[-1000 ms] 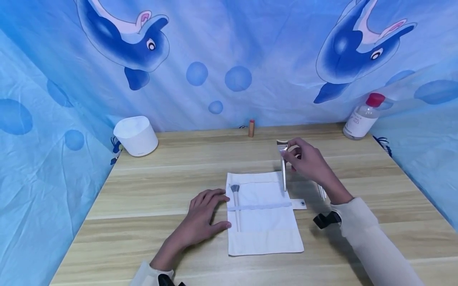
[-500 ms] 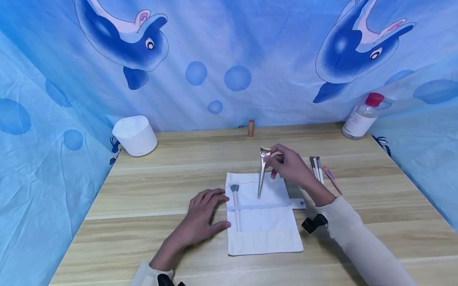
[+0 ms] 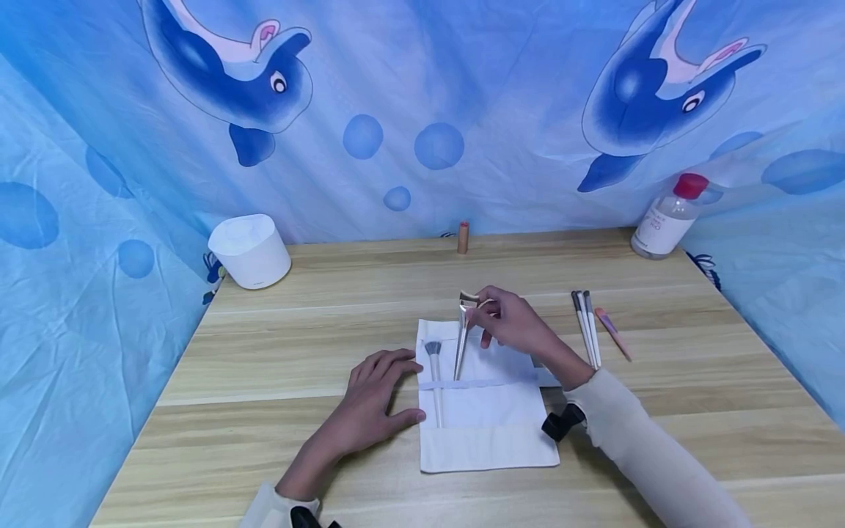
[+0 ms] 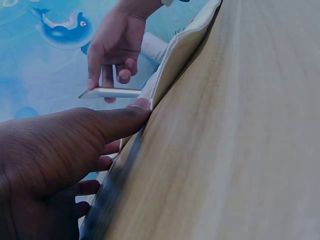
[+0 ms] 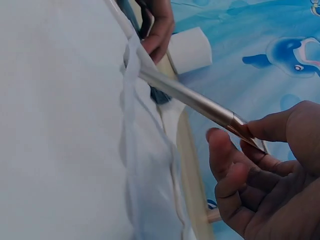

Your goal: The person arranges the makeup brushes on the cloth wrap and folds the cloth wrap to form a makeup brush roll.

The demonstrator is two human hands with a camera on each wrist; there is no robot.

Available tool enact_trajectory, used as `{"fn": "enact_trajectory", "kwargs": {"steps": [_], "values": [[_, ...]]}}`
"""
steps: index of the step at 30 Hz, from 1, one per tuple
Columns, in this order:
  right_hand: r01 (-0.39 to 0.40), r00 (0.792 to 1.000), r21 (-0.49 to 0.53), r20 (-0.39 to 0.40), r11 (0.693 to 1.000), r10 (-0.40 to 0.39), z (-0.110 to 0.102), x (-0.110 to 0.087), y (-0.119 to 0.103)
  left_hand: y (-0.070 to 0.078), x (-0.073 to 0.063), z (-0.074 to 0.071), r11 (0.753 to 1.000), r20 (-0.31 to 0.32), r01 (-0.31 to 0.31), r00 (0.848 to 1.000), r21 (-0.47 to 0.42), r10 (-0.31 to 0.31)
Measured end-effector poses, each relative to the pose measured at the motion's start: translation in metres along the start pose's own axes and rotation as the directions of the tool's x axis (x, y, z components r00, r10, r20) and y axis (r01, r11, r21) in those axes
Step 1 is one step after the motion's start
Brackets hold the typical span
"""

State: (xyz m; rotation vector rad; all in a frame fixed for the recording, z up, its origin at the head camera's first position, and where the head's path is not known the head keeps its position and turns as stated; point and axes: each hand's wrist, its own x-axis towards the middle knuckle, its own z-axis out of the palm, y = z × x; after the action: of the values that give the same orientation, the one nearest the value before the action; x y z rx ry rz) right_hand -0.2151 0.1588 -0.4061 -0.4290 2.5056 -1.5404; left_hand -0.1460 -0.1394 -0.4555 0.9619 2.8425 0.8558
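Observation:
My right hand (image 3: 513,323) pinches a silver-handled makeup brush (image 3: 460,348) near its rose-gold ferrule (image 5: 239,128), head pointing away from me. The handle slants down, its end right at the elastic band (image 3: 496,382) of a white cloth brush roll (image 3: 490,449). To its left, a grey-bristled makeup brush (image 3: 433,361) lies flat under that band. My left hand (image 3: 372,400) rests at the roll's left edge, fingers relaxed; in the left wrist view its thumb (image 4: 122,122) touches the cloth edge.
Several slim brushes (image 3: 586,330) and a pink brush (image 3: 614,334) lie right of the roll. Farther back stand a white rounded container (image 3: 251,253), a small copper-coloured tube (image 3: 463,238) and a red-capped bottle (image 3: 667,220). A blue dolphin-print curtain (image 3: 396,88) backs the table.
My right hand has moved left and nearer to me, bringing the silver brush from the roll's right edge to the band beside the grey-bristled brush. The left hand has stayed put.

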Motion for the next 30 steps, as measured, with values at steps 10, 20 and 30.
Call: {"fn": "enact_trajectory", "kwargs": {"steps": [10,20,30], "values": [[-0.072,0.994,-0.047,0.082,0.996,0.076,0.012,-0.003,0.003,0.001,0.001,0.000,1.000,0.003,0.010,1.000,0.001,-0.010],[-0.068,0.984,-0.128,0.154,0.989,0.087,0.024,-0.007,0.008,0.002,0.001,0.000,1.000,-0.006,0.001,1.000,-0.007,-0.001],[-0.095,0.975,-0.164,0.185,0.982,0.125,0.029,-0.015,0.008,0.002,0.001,0.000,1.000,-0.021,-0.013,1.000,-0.003,0.013]]}}
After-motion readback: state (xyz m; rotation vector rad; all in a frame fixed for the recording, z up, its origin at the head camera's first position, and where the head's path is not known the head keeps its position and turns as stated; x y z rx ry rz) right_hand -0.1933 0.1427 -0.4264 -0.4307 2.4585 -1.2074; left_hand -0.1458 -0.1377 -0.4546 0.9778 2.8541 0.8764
